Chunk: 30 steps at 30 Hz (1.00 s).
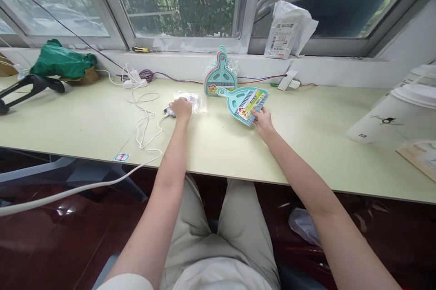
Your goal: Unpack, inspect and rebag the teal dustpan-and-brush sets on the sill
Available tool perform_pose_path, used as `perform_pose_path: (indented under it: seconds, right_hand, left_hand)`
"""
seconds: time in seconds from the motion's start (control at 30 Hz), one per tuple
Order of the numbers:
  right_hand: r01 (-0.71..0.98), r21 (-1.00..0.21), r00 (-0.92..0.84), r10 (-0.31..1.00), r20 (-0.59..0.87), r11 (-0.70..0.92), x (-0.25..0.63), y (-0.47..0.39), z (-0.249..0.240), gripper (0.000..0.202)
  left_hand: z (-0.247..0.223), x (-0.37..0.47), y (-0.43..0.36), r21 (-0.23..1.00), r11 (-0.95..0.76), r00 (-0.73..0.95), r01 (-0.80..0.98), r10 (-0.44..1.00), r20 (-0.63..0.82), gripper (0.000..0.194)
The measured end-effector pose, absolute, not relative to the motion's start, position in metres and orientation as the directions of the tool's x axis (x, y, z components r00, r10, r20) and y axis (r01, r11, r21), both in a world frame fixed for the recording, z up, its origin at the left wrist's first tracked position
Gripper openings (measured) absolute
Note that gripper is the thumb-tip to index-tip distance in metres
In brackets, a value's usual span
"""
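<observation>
My right hand (264, 123) grips a small mint-green dustpan (232, 101) by its wide end. A blue-bristled brush and a yellow-green printed label lie against the pan, and its looped handle points left. My left hand (181, 107) is closed over a clear plastic bag (199, 103) on the table; its fingertips are hidden. Beneath that hand a dark phone (169, 111) shows in part, with a white cable plugged in. Behind both hands, a stack of similar dustpans (221, 74), mint and pink, stands upright against the wall.
A white power strip (135, 80) and tangled white cable (145, 122) lie to the left. Farther left are a green bag (61, 59) and a black frame-like object (30, 88). White cups (398, 108) stand right; a white package (284, 31) sits on the sill.
</observation>
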State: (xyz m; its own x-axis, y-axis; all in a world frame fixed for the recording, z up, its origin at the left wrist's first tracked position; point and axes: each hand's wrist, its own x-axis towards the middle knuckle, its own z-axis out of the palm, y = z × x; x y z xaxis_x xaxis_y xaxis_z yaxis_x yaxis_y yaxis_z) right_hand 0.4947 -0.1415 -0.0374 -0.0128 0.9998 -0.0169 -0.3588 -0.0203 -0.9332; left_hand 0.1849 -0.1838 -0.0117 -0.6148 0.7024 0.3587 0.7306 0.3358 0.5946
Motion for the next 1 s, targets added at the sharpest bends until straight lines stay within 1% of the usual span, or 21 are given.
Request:
perform_pose_path:
  seconds: [0.1, 0.17, 0.23, 0.33, 0.4, 0.47, 0.6, 0.7, 0.77, 0.87, 1.0]
  right_hand:
    - [-0.324, -0.946, -0.053, 0.999, -0.003, -0.020, 0.493, -0.143, -0.037, 0.032]
    - [-0.313, -0.950, -0.079, 0.997, 0.005, -0.020, 0.491, -0.144, -0.037, 0.034]
    - [-0.316, -0.948, -0.103, 0.995, 0.014, -0.020, 0.488, -0.146, -0.037, 0.033]
    - [-0.325, -0.945, -0.138, 0.990, 0.003, -0.042, 0.487, -0.148, -0.036, 0.032]
    - [-0.319, -0.945, -0.164, 0.986, -0.013, -0.066, 0.488, -0.150, -0.035, 0.032]
    - [-0.312, -0.947, -0.192, 0.981, -0.010, -0.071, 0.490, -0.151, -0.032, 0.032]
    - [-0.323, -0.946, -0.218, 0.975, 0.036, -0.037, 0.492, -0.155, -0.024, 0.034]
    - [-0.350, -0.937, -0.208, 0.976, 0.064, -0.014, 0.490, -0.158, -0.018, 0.034]
    - [-0.350, -0.937, -0.209, 0.976, 0.065, -0.012, 0.489, -0.159, -0.015, 0.033]
    - [-0.321, -0.947, -0.191, 0.981, 0.040, -0.023, 0.489, -0.160, -0.012, 0.030]
    - [-0.338, -0.941, -0.081, 0.996, 0.028, -0.001, 0.493, -0.159, -0.012, 0.028]
  left_hand:
    - [-0.015, 0.202, -0.180, 0.541, 0.365, -0.616, 0.758, 0.672, 0.411, 0.028]
    - [-0.020, 0.211, -0.178, 0.511, 0.341, -0.576, 0.789, 0.698, 0.425, 0.032]
    - [-0.024, 0.215, -0.177, 0.464, 0.326, -0.522, 0.824, 0.754, 0.399, 0.035]
    - [-0.026, 0.214, -0.178, 0.400, 0.322, -0.465, 0.858, 0.819, 0.338, 0.025]
    - [-0.022, 0.213, -0.180, 0.413, 0.330, -0.476, 0.849, 0.817, 0.326, 0.022]
    - [-0.015, 0.215, -0.183, 0.436, 0.324, -0.494, 0.839, 0.791, 0.362, 0.021]
    - [0.000, 0.225, -0.193, 0.391, 0.231, -0.432, 0.891, 0.699, 0.570, 0.030]
    - [0.009, 0.233, -0.199, 0.396, 0.166, -0.404, 0.903, 0.643, 0.651, 0.033]
    - [0.011, 0.237, -0.201, 0.420, 0.145, -0.410, 0.896, 0.633, 0.656, 0.034]
    - [0.011, 0.242, -0.202, 0.427, 0.115, -0.390, 0.897, 0.663, 0.639, 0.037]
    - [0.007, 0.248, -0.202, 0.484, 0.011, -0.346, 0.875, 0.713, 0.609, 0.037]
